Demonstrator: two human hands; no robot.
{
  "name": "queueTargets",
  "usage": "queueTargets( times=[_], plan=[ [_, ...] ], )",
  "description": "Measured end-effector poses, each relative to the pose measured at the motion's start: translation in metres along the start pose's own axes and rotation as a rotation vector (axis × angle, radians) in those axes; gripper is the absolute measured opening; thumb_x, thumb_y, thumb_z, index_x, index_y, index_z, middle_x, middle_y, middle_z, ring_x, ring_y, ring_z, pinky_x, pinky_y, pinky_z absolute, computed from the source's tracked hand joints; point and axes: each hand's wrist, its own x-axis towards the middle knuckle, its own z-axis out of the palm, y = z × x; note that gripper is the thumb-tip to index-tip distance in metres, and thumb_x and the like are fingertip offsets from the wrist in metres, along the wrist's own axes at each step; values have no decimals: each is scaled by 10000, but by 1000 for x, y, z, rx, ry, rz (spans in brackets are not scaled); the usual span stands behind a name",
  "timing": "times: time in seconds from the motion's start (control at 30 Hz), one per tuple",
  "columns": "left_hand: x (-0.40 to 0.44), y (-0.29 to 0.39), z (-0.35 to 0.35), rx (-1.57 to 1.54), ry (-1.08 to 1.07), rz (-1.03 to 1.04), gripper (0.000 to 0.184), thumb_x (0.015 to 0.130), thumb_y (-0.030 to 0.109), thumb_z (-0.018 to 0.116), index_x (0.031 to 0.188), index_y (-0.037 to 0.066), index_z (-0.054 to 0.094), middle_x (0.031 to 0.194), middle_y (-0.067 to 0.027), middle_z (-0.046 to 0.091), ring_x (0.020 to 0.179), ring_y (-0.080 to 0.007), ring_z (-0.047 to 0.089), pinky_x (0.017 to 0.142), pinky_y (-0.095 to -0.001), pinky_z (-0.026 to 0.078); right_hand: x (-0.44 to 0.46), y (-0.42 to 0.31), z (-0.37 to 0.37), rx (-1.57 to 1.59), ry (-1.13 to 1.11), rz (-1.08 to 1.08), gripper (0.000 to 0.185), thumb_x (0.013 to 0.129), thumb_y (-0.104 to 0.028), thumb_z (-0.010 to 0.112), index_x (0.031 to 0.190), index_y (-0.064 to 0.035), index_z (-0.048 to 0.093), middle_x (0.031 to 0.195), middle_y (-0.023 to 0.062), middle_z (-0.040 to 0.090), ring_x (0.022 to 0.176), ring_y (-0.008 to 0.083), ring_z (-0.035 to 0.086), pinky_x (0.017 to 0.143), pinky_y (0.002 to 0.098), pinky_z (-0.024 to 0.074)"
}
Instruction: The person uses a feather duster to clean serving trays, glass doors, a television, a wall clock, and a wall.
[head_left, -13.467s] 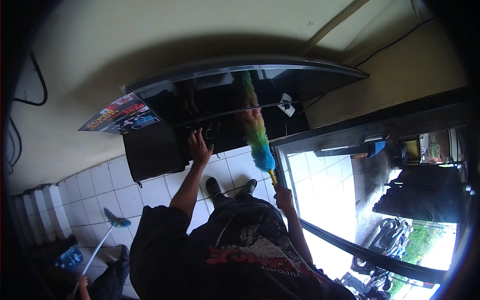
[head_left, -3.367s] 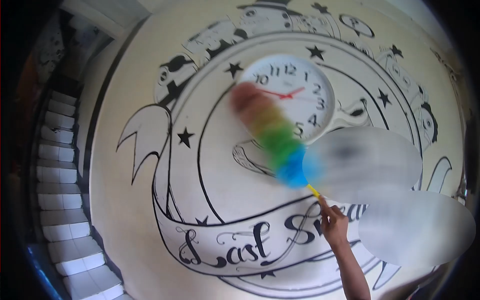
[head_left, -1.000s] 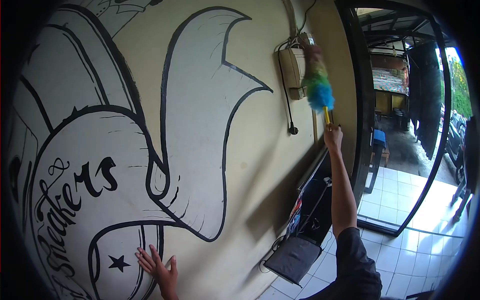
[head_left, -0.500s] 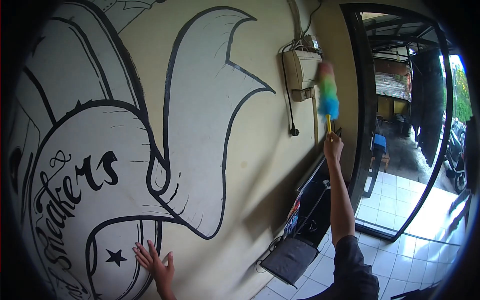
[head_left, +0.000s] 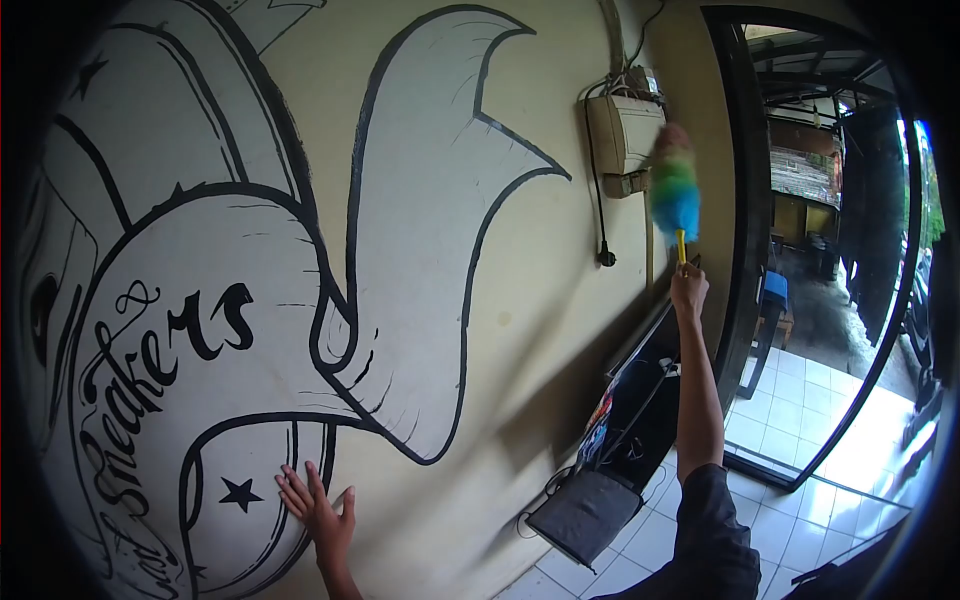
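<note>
My right hand (head_left: 689,290) is wrapped round the yellow handle of a rainbow-coloured duster (head_left: 675,190), my arm stretched far out. The duster points upward, its fluffy head slightly blurred, close beside a cream electrical box (head_left: 625,133) on the wall. Whether the fibres touch the box I cannot tell. My left hand (head_left: 322,515) rests on the painted wall (head_left: 520,330) with fingers spread, right of a black painted star (head_left: 241,495).
A black cable with a plug (head_left: 606,256) hangs under the box. Below my right arm stand a dark panel-like object with wires (head_left: 640,420) and a dark grey bag-like item (head_left: 585,515) near the tiled floor. A black-framed glass door (head_left: 740,250) stands at the right.
The whole view has shifted, so the wall, box and both hands appear further right. The duster's head leans a little more to the left; my left hand keeps its place on the wall.
</note>
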Motion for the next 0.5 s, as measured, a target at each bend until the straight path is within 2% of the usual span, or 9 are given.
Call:
queueTargets(
  times=[0.1, 0.17, 0.23, 0.27, 0.37, 0.4, 0.43, 0.5],
  plan=[
    [0, 0, -1, -1, -8, -8, 745, 813, 460, 529, 1403, 127, 221, 1455, -222, 73, 1345, -399, 8, 1053, -531, 10, -18, -6, -4, 87, 51, 8, 272, 862, -256, 482, 915, -46, 646, 803, 258, 603, 811, 412, 586, 702, 458, 467],
    [0, 0, 0, 12, -8, -3, 760, 807, 467, 532, 1406, 127, 210, 1459, -214, 62, 1347, -392, 3, 1056, -528, 13, -36, 3, 2, 59, 49, -136, 260, 858, -235, 495, 911, -24, 637, 765, 261, 595, 794, 416, 585, 667, 454, 452],
    [-1, 0, 0, 25, -11, 5, 776, 801, 474, 535, 1409, 128, 198, 1462, -207, 51, 1349, -384, -2, 1059, -526, 15, -43, 4, 2, 33, -38, -86, 252, 863, -220, 497, 883, -3, 624, 727, 260, 582, 752, 414, 585, 629, 447, 433],
    [-2, 0, 0, 28, -5, 6, 774, 803, 478, 531, 1409, 130, 199, 1463, -204, 51, 1349, -383, 0, 1060, -526, 16, -48, 6, 1, 65, -39, -74, 258, 873, -212, 489, 839, 19, 600, 670, 252, 555, 688, 403, 582, 570, 422, 414],
    [1, -1, 1, 34, 13, 10, 772, 805, 486, 525, 1409, 133, 199, 1464, -201, 50, 1350, -381, 1, 1060, -526, 16, -79, -14, -9, 205, 0, -68, 275, 881, -218, 484, 808, 28, 583, 630, 237, 533, 619, 383, 571, 524, 396, 397],
    [0, -1, 1, 35, 16, 16, 772, 807, 489, 522, 1410, 133, 197, 1464, -201, 49, 1350, -380, 0, 1060, -525, 15, -86, -6, -3, 176, -37, -129, 290, 881, -246, 502, 842, 23, 601, 594, 216, 510, 540, 299, 557, 513, 386, 385],
    [0, -1, 2, 34, 13, 15, 772, 807, 489, 522, 1410, 133, 197, 1464, -201, 49, 1350, -380, 0, 1060, -525, 15, -97, -1, 6, 218, 13, -214, 296, 895, -247, 495, 859, 20, 619, 530, 156, 505, 438, 215, 507, 439, 356, 362],
    [0, 0, 1, 39, 15, 17, 776, 806, 485, 527, 1411, 134, 193, 1465, -200, 45, 1350, -378, -2, 1061, -524, 13, -110, 6, 11, 368, -218, 142, 305, 915, -245, 474, 890, 18, 627, 482, 50, 462, 357, 113, 425, 348, 286, 307]
  ],
)
